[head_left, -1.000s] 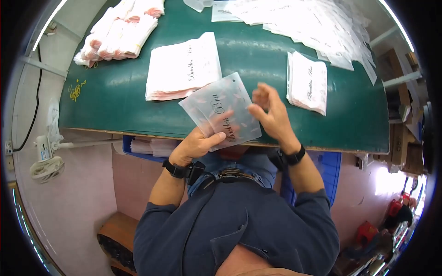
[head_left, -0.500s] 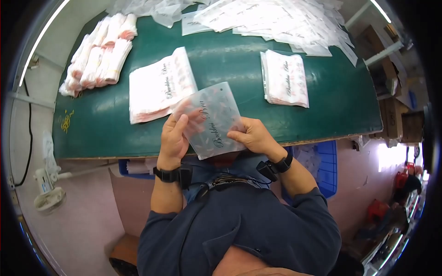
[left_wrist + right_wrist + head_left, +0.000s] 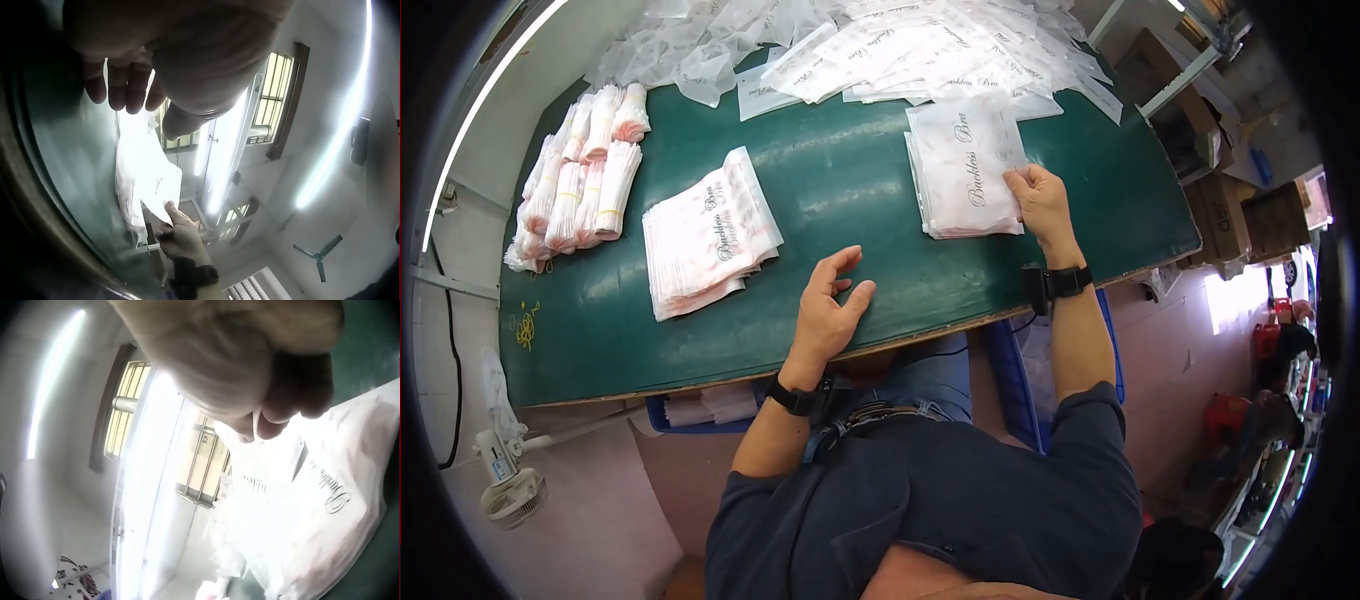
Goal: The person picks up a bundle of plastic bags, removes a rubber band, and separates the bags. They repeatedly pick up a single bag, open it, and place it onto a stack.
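Observation:
My right hand (image 3: 1043,205) pinches the near right edge of a frosted plastic bag (image 3: 975,150) printed with "Backless Bra". That bag overlaps the right stack of similar bags (image 3: 922,190). In the right wrist view, thumb and curled fingers of the right hand (image 3: 250,375) grip the bag's edge (image 3: 253,475). My left hand (image 3: 828,312) is held over the table's near edge with fingers loosely bent, nothing in it. Left of it lies another stack of printed bags (image 3: 705,240), slightly fanned. The left wrist view has the left hand's palm (image 3: 187,56) close up.
The green table (image 3: 840,190) carries banded bundles of bags (image 3: 580,190) at left and yellow rubber bands (image 3: 525,328) near its left corner. Loose printed bags (image 3: 930,50) heap along the back. Blue bins (image 3: 1000,375) stand below the near edge; a fan (image 3: 512,495) is at lower left.
The single bag, held in both hands before, has moved right to the right stack in my right hand. My left hand has let go of it. The head view has shifted.

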A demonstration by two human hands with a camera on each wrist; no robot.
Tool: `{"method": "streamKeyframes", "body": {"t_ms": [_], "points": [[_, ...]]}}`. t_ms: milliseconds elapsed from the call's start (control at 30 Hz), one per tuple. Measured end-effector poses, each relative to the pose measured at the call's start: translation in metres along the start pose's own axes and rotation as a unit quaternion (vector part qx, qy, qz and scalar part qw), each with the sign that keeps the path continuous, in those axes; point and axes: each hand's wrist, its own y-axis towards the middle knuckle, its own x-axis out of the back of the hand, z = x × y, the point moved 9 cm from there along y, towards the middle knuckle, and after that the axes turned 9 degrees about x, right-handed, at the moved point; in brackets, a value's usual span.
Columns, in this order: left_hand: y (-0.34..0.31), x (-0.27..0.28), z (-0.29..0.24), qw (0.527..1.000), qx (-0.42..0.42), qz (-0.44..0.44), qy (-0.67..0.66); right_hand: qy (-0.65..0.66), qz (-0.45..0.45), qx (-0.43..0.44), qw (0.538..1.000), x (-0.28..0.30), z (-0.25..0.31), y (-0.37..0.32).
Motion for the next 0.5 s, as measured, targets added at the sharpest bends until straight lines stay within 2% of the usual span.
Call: {"method": "streamKeyframes", "body": {"t_ms": [33,67,100,167,200,267,400,433,500], "points": [[-0.004,-0.003,0.001,1.000,-0.001,0.005,0.016,-0.105,0.011,-0.003,0.994,0.002,-0.004,0.002],[-0.008,-0.003,0.002,0.999,-0.001,0.007,0.033,-0.104,0.014,-0.002,0.994,-0.001,-0.007,0.000],[-0.009,-0.001,0.003,0.999,-0.001,0.006,0.049,-0.206,-0.016,0.039,0.978,0.002,-0.001,-0.005],[-0.015,0.007,0.005,0.999,0.004,-0.006,0.050,-0.399,-0.070,0.121,0.906,-0.002,0.023,-0.024],[-0.019,0.012,0.005,0.999,0.006,-0.013,0.052,-0.394,-0.061,0.130,0.908,-0.004,0.031,-0.027],[-0.029,0.028,0.005,0.997,0.017,-0.044,0.058,-0.397,-0.078,0.264,0.876,-0.013,0.083,-0.035],[-0.037,0.059,-0.008,0.994,0.003,-0.088,0.059,-0.248,0.000,0.365,0.897,-0.070,0.141,-0.044],[-0.040,0.073,-0.009,0.990,-0.002,-0.123,0.067,-0.234,0.009,0.373,0.898,-0.088,0.154,-0.044],[-0.045,0.096,-0.010,0.980,-0.017,-0.181,0.080,-0.076,0.113,0.360,0.923,-0.138,0.183,-0.052]]}}
